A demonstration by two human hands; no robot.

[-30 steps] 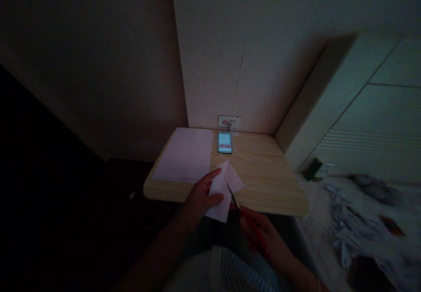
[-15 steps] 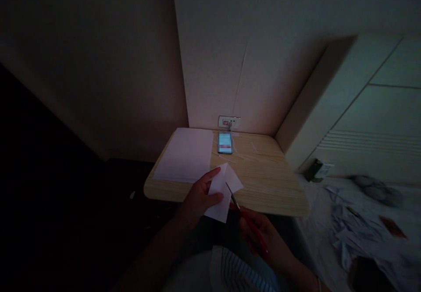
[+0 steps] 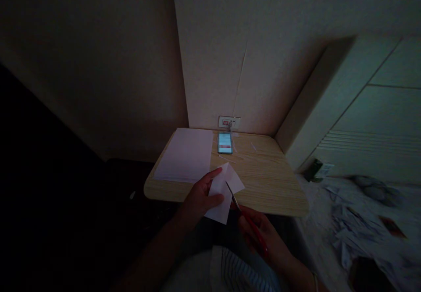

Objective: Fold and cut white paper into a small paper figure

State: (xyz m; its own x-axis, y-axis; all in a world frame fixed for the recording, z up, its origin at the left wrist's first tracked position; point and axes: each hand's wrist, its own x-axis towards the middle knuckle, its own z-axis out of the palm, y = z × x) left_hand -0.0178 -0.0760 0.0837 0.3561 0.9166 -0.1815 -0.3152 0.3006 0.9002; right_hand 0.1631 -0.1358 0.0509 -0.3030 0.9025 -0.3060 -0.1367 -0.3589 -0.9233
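Observation:
Just over the near edge of the small wooden table, my left hand point(image 3: 201, 200) grips a piece of white paper point(image 3: 219, 208) between thumb and fingers. My right hand point(image 3: 263, 233) is closed around the red handles of a pair of scissors point(image 3: 254, 230). The metal blades point up and left and lie across the paper, which has a cut running in from its right side. How far apart the blades are is hard to make out in the dim light.
A stack of white sheets point(image 3: 186, 154) lies on the table's point(image 3: 272, 178) left part. Beside it rests a phone point(image 3: 225, 143) with its screen lit, below a wall socket point(image 3: 229, 122). Thin paper strips point(image 3: 227, 158) are scattered around. To the right is a bed point(image 3: 322, 222) with paper scraps.
Almost nothing differs. The paper and my left hand have shifted very slightly to the right, and the scissors stay at the cut.

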